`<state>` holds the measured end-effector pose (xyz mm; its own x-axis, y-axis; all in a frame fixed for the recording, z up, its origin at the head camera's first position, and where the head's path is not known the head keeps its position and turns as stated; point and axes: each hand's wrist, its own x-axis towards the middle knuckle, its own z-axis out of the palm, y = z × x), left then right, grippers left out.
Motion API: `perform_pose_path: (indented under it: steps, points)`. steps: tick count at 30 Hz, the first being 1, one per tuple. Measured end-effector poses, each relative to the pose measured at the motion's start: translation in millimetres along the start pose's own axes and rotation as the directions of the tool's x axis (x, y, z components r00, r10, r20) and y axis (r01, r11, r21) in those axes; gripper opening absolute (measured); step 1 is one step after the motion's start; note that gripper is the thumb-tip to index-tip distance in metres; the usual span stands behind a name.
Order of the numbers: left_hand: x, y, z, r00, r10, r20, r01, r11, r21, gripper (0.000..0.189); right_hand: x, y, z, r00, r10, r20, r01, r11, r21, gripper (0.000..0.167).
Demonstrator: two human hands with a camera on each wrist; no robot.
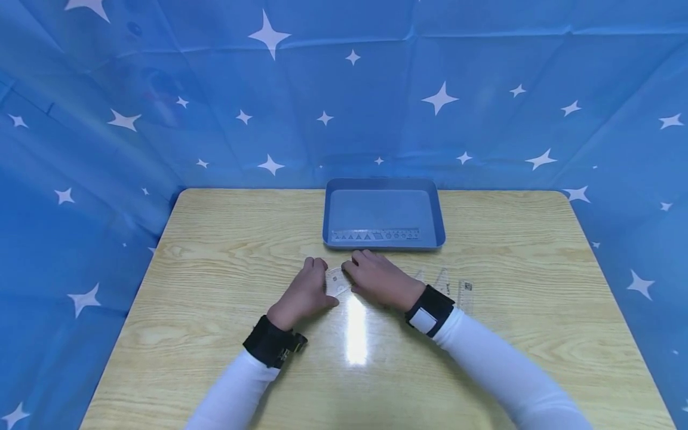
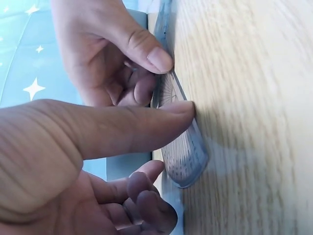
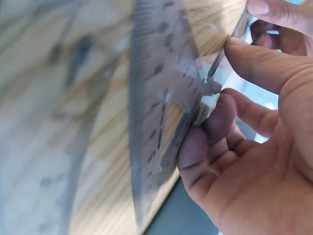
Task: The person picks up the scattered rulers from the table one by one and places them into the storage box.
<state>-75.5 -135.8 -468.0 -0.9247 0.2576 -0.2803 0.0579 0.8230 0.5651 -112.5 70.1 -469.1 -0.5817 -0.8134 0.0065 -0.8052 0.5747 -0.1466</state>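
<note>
A person's two hands meet over a clear plastic protractor (image 1: 337, 282) near the middle of the frame, just below a blue tray (image 1: 381, 209) on a wood-grain table (image 1: 199, 280). The left hand (image 1: 304, 294) pinches one end of the protractor, thumb on the near side and fingers curled behind; the right hand (image 1: 380, 278) grips the other end between thumb and bent fingers, as I see it from here. A long clear ruler (image 1: 376, 235) lies along the tray's lower edge, inside. Right of centre, partly behind the right wrist, two clear triangles (image 1: 443, 280) and a short ruler (image 1: 466, 292) rest on the wood; whether the nearest triangle touches the right fingers, I cannot tell. Black bands (image 1: 269, 341) circle both wrists over white sleeves (image 1: 231, 391), and a blue curtain (image 1: 376, 101) with white stars fills the upper frame.
</note>
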Motion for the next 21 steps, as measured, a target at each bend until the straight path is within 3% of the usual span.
perform_pose_path:
  steps: [7,11,13,17,21]
  points:
    - [-3.0,3.4,-1.6,0.995,-0.085,-0.056,0.086,0.996,0.025,0.051,7.6,0.6,0.8,1.0,0.008,0.025,-0.009,0.999,0.039,0.045]
    - [-1.2,1.3,-3.2,0.995,-0.091,-0.044,0.092,0.996,0.013,0.051,10.8,2.6,2.6,0.997,0.029,0.073,-0.04,0.987,0.155,0.045]
    - [0.7,0.2,-3.9,0.995,-0.093,-0.026,0.092,0.996,-0.019,0.052,12.5,4.2,3.2,0.992,0.04,0.116,-0.069,0.965,0.253,0.044]
    - [5.0,-1.9,-5.3,0.995,-0.097,0.011,0.098,0.992,-0.084,0.053,17.1,7.4,2.3,0.978,0.049,0.201,-0.133,0.891,0.433,0.044]
    - [7.9,-4.4,-4.6,0.995,-0.089,0.041,0.093,0.988,-0.122,0.055,21.7,10.6,1.1,0.966,0.043,0.253,-0.171,0.842,0.511,0.044]
